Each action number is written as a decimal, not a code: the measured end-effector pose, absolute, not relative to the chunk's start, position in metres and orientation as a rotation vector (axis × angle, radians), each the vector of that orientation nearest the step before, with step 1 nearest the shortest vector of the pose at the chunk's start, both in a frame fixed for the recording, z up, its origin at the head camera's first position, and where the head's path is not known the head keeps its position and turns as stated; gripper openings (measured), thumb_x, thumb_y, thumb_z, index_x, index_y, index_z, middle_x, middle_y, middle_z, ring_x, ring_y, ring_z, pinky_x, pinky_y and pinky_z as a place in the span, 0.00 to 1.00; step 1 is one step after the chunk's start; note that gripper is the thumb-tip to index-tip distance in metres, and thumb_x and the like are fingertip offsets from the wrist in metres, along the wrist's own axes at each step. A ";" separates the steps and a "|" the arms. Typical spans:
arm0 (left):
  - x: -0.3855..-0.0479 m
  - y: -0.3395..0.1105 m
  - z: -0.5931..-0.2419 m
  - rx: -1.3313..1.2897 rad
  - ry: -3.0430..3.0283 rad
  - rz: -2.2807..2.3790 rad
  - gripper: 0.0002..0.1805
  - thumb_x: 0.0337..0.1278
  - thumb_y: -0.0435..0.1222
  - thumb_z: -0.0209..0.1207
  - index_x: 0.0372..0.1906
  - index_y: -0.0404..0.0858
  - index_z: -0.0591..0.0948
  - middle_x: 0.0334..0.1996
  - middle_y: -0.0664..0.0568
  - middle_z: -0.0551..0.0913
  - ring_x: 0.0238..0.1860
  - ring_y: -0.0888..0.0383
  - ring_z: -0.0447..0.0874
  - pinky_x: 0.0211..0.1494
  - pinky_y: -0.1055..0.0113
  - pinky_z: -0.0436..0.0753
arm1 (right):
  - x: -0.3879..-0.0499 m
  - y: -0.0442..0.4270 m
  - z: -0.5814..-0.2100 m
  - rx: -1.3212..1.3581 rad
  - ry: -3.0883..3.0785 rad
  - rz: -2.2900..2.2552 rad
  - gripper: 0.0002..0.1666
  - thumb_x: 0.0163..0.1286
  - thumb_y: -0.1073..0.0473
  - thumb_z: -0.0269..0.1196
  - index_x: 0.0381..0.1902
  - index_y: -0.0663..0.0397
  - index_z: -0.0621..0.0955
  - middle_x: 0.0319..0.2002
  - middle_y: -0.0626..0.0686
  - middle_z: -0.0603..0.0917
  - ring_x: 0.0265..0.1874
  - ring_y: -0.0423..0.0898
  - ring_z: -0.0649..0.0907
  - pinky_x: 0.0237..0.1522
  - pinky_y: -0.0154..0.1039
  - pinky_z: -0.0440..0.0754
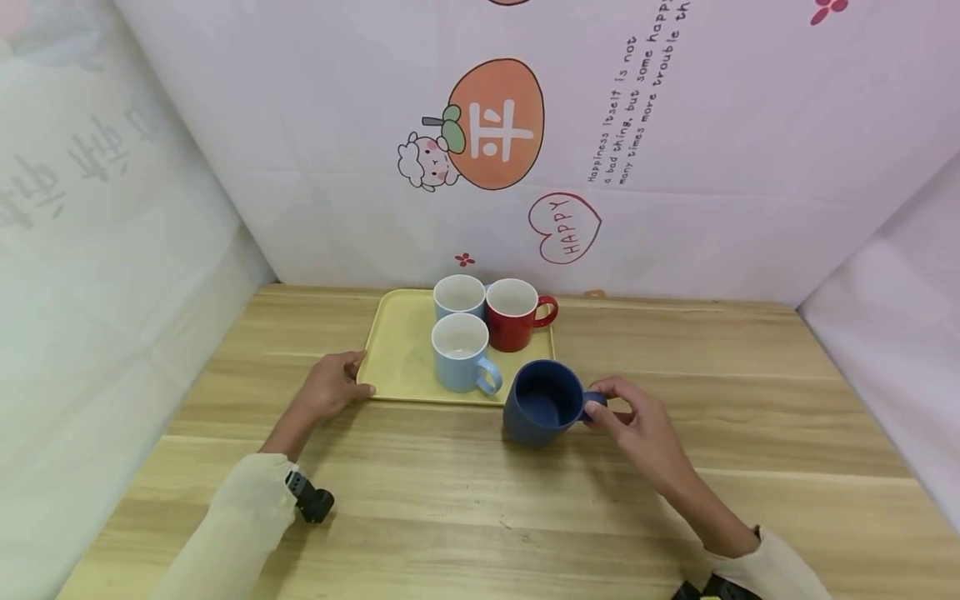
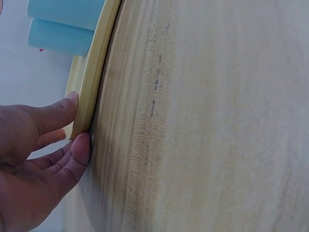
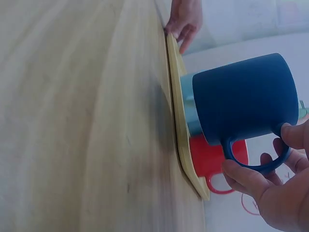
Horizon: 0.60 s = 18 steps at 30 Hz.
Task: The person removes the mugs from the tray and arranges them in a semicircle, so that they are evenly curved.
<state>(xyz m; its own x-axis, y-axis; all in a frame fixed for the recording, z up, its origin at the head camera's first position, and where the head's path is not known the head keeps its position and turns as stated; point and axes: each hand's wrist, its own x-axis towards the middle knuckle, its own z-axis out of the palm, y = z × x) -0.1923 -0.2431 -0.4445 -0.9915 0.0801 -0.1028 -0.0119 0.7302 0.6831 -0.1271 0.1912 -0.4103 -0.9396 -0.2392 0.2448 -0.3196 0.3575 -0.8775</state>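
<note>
A dark blue mug (image 1: pixel 534 421) hangs above the table just in front of the yellow tray (image 1: pixel 401 350), its mouth facing up. My right hand (image 1: pixel 637 429) pinches the mug's handle (image 3: pixel 263 166) between thumb and fingers. On the tray stand two light blue mugs, one in front (image 1: pixel 457 367) and one behind it (image 1: pixel 459 293), with a red mug (image 1: pixel 512 321) to their right. At the tray's left front corner, my left hand (image 1: pixel 333 385) grips the rim with its thumb on the edge, seen close in the left wrist view.
The wooden table (image 1: pixel 420 517) meets a white printed cloth backdrop (image 1: pixel 337 167) behind the tray. White cloth also hangs at the left and right sides. Straps with small black devices (image 1: pixel 309 497) sit at both sleeves.
</note>
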 end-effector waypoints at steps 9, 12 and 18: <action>-0.192 -0.242 -0.441 0.068 2.799 1.097 0.37 0.56 0.29 0.68 0.69 0.20 0.66 0.41 0.36 0.83 0.38 0.49 0.79 0.40 0.60 0.77 | -0.111 0.180 -0.413 0.516 -2.529 1.783 0.05 0.72 0.67 0.62 0.44 0.61 0.81 0.41 0.60 0.79 0.34 0.58 0.87 0.38 0.46 0.85; -0.191 -0.241 -0.440 0.077 2.802 1.090 0.38 0.56 0.28 0.68 0.68 0.20 0.66 0.40 0.36 0.84 0.36 0.51 0.78 0.38 0.62 0.76 | -0.106 0.177 -0.414 0.519 -2.525 1.819 0.05 0.72 0.68 0.63 0.44 0.61 0.81 0.41 0.60 0.79 0.35 0.59 0.88 0.38 0.47 0.85; -0.191 -0.239 -0.440 0.083 2.809 1.057 0.38 0.56 0.28 0.69 0.68 0.19 0.65 0.41 0.36 0.84 0.34 0.53 0.77 0.37 0.62 0.76 | -0.097 0.171 -0.417 0.578 -2.505 1.855 0.05 0.70 0.70 0.63 0.42 0.60 0.81 0.40 0.59 0.80 0.35 0.59 0.88 0.38 0.43 0.85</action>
